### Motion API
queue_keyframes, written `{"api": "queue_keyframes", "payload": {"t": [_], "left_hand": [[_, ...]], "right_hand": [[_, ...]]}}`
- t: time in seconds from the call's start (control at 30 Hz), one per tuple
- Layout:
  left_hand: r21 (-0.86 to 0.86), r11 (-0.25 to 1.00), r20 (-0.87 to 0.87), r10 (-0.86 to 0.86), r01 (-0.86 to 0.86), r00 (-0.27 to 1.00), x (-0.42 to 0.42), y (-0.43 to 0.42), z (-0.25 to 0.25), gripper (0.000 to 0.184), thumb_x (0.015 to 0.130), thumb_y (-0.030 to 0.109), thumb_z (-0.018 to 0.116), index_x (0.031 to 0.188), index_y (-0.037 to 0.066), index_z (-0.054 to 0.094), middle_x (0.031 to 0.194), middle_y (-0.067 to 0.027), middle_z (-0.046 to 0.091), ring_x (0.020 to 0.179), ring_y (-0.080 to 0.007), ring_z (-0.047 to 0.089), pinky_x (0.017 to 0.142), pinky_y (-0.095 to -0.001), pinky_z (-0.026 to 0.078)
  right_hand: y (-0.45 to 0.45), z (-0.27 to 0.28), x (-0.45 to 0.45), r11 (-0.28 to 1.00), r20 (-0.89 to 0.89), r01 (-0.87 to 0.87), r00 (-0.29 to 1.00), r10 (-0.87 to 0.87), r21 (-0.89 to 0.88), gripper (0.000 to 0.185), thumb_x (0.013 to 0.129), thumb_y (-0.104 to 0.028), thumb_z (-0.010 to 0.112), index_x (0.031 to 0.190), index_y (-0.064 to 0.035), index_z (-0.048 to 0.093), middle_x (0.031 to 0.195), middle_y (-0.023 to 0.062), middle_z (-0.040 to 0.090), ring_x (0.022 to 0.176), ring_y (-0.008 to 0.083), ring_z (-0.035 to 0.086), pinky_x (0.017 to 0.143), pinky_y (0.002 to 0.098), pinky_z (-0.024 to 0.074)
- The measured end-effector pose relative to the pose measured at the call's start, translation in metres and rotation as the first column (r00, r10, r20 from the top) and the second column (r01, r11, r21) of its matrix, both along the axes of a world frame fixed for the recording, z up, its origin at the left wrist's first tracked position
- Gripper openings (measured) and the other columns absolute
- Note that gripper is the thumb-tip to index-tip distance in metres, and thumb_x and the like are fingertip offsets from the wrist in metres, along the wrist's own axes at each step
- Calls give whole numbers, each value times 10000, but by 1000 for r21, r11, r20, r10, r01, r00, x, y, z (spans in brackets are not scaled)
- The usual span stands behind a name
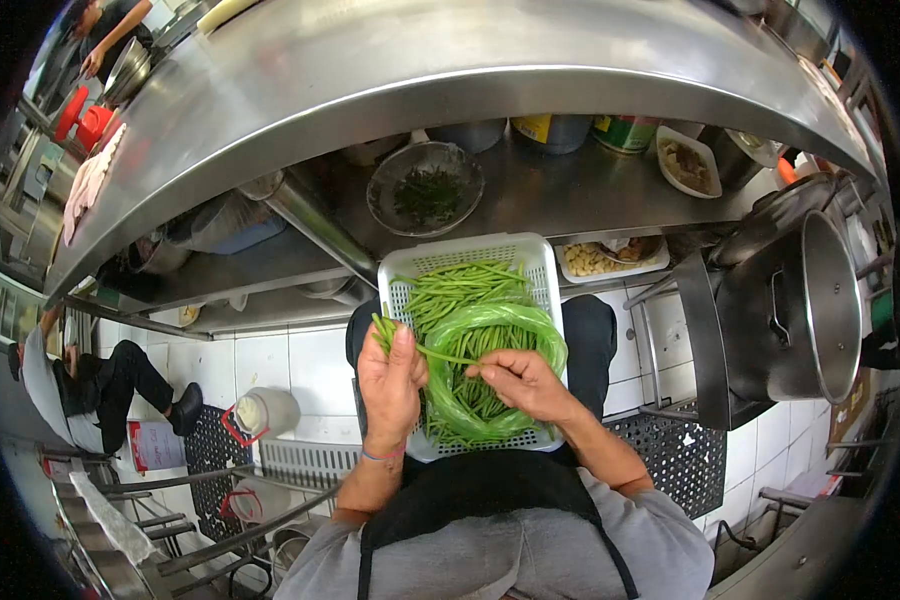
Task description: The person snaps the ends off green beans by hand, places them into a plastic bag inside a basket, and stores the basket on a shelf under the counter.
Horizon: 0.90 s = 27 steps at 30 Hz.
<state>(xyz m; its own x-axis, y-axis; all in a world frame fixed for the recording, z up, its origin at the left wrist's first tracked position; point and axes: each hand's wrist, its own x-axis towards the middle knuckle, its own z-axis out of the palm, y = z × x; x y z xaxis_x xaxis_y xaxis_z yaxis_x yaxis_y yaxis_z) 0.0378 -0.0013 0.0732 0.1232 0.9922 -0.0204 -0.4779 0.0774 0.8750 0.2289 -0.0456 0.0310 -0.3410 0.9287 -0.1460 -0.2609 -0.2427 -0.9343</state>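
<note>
A white plastic basket (540, 262) rests on my lap, with loose green beans (460, 290) in its far part. Nearer me in the basket sits a green plastic bag (550, 345), its mouth rolled open and more beans inside. My left hand (392, 378) is closed around several green beans, whose tips stick up past the thumb. One bean (450, 357) stretches from the left hand across to my right hand (522, 382), which pinches its end between thumb and fingertips above the bag.
Ahead is a steel counter (490, 50); its lower shelf holds a strainer (425, 187) with dark greens and a white dish (688, 162). A large metal pot (820, 310) lies on its side at right. Two other people are at left, one seated low (80, 390).
</note>
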Motion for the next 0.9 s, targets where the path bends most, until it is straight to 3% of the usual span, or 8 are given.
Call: {"api": "queue_keyframes", "payload": {"t": [0.13,0.23,0.4,0.57,0.7,0.73,0.83,0.9], "left_hand": [[114,990,-251,108,-82,962,1,-1,-6,147,996,191,581,950,70,513,638,39,462,493,-62,393,464,-224,331],[359,925,-650,150,127,745,-2,-22,12,191,942,185,654,896,35,545,672,-26,571,540,-116,522,522,-268,436],[348,931,-377,31,110,926,-13,-34,10,250,951,239,632,869,29,525,636,-60,551,524,-147,509,507,-295,418],[-31,999,199,-23,29,980,-12,0,1,286,1047,284,448,841,86,445,572,-39,428,457,-133,374,445,-281,325],[-209,978,227,40,9,973,-15,5,-7,299,1062,337,411,893,95,465,611,-39,452,464,-147,438,439,-293,406],[-243,970,209,63,-11,976,-16,5,-7,306,1061,352,411,904,95,468,622,-38,459,468,-148,449,441,-295,420],[-201,978,190,89,-50,978,-15,6,-11,264,1056,333,436,940,101,483,658,-17,466,475,-126,450,438,-278,422],[-182,983,167,68,-37,984,-15,6,-11,223,1048,297,468,938,104,486,644,4,439,476,-100,425,420,-248,378]], "right_hand": [[-2,-10,-2,960,186,113,969,-164,257,211,1011,-181,536,1023,-12,661,673,-56,491,540,20,380,484,198,297],[2,-20,0,904,282,261,889,-362,338,184,993,-160,546,954,-15,651,678,-54,492,538,18,380,482,201,296],[10,-9,18,908,-261,308,886,-383,-285,173,971,-149,520,855,-36,582,658,3,493,474,53,302,409,235,260],[10,-4,28,942,-519,235,790,-328,-239,149,846,-12,428,895,-4,568,728,74,523,521,73,326,405,230,255],[7,-24,29,982,-302,123,940,-161,-143,104,905,-65,545,946,-9,622,649,-4,490,489,72,331,421,241,296],[5,-23,25,994,-45,105,993,-107,-40,108,898,-72,580,963,-9,639,639,-10,490,490,73,356,429,244,316],[4,-7,9,984,610,-92,792,-21,153,209,845,-98,714,1032,-5,693,649,44,584,546,136,549,511,293,449],[3,-12,-5,912,623,-96,758,-193,399,203,841,-106,719,1014,-2,699,684,93,624,585,191,596,556,329,483]]}}
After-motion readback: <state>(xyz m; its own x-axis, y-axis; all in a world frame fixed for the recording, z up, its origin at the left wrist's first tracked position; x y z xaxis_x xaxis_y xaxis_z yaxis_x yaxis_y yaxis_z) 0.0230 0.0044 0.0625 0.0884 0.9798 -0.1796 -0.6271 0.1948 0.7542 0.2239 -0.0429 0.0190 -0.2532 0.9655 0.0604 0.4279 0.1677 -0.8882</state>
